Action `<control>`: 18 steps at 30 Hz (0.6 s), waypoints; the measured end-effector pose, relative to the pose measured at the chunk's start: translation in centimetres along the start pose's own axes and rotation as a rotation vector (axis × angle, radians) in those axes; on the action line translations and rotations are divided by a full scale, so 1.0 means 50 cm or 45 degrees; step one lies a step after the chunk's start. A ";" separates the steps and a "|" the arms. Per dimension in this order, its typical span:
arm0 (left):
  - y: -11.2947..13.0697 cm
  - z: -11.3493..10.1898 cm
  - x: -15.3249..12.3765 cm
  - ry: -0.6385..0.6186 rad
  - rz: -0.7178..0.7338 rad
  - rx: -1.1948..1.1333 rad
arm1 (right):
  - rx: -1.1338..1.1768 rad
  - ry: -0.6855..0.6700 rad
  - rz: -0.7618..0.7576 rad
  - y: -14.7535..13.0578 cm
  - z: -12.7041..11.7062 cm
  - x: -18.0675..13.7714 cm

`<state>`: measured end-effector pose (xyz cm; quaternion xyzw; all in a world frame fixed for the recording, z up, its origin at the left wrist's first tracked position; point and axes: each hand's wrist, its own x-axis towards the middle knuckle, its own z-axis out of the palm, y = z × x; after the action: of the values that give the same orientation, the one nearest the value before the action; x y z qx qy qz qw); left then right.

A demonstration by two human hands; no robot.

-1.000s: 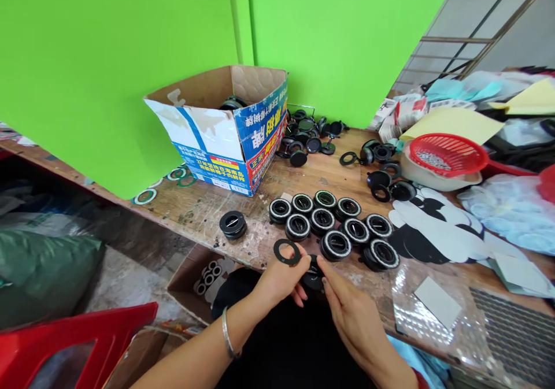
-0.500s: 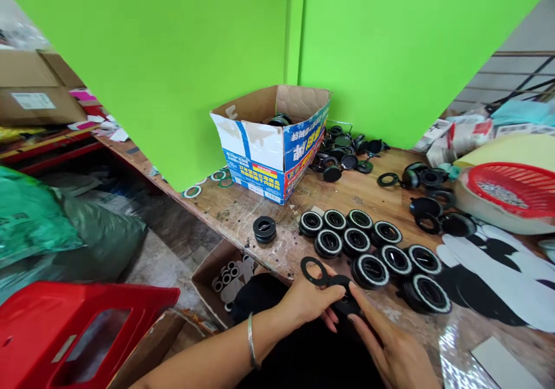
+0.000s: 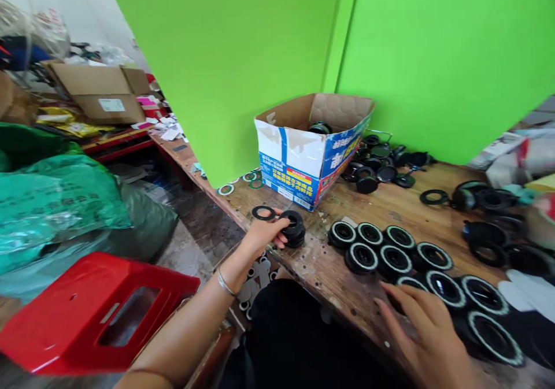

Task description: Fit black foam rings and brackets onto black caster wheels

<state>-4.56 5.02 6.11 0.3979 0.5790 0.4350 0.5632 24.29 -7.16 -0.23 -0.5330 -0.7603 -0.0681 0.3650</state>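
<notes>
My left hand is closed on a round black piece with an opening in its middle, held on or just over another black round piece near the table's edge. A flat black ring sticks out to the left by the same hand and seems joined to the held piece. My right hand is apart from it, fingers stretched out, low over the near part of the table. Beyond its fingertips stand several black round pieces with white rims, one partly hidden by the hand.
A blue and white carton stands behind my left hand. Black hinged round parts lie heaped beside it. Green and white rings rest at the left table edge. A red plastic stool is at lower left; green walls rise behind.
My left hand has carried the black piece forward and left to the lone black one. My right hand has let go of it and moved apart. The view has turned left.
</notes>
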 end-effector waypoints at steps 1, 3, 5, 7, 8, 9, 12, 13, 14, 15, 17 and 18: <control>-0.002 -0.006 0.009 0.001 -0.006 0.019 | -0.035 0.007 0.006 -0.009 0.006 0.019; -0.009 -0.012 0.020 -0.013 -0.008 0.047 | -0.140 0.009 0.021 -0.019 0.021 0.052; -0.015 -0.014 0.019 -0.026 0.047 0.070 | -0.237 -0.023 0.046 -0.019 0.038 0.076; -0.018 -0.013 0.008 0.046 0.219 0.120 | -0.277 -0.078 0.066 -0.017 0.051 0.089; -0.019 -0.011 -0.001 0.101 0.321 0.154 | -0.271 -0.102 0.067 -0.016 0.055 0.093; -0.022 -0.007 -0.013 0.148 0.412 0.193 | -0.253 -0.117 0.061 -0.017 0.057 0.094; -0.035 0.019 -0.061 0.044 0.485 0.294 | -0.172 -0.137 0.030 -0.030 0.046 0.080; -0.042 0.031 -0.078 -0.087 0.453 0.316 | -0.142 -0.154 0.023 -0.037 0.038 0.070; -0.049 0.045 -0.095 -0.226 0.419 0.330 | -0.115 -0.177 0.020 -0.043 0.029 0.057; -0.057 0.059 -0.110 -0.349 0.386 0.343 | -0.092 -0.199 0.020 -0.050 0.019 0.043; -0.070 0.086 -0.134 -0.523 0.319 0.370 | -0.050 -0.223 0.032 -0.061 -0.002 0.015; -0.076 0.098 -0.142 -0.577 0.296 0.383 | -0.021 -0.213 0.046 -0.066 -0.012 0.005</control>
<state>0.78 -2.64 4.74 0.6275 0.4470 0.3061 0.5593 21.71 -8.66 1.31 -0.5535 -0.7778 -0.0230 0.2968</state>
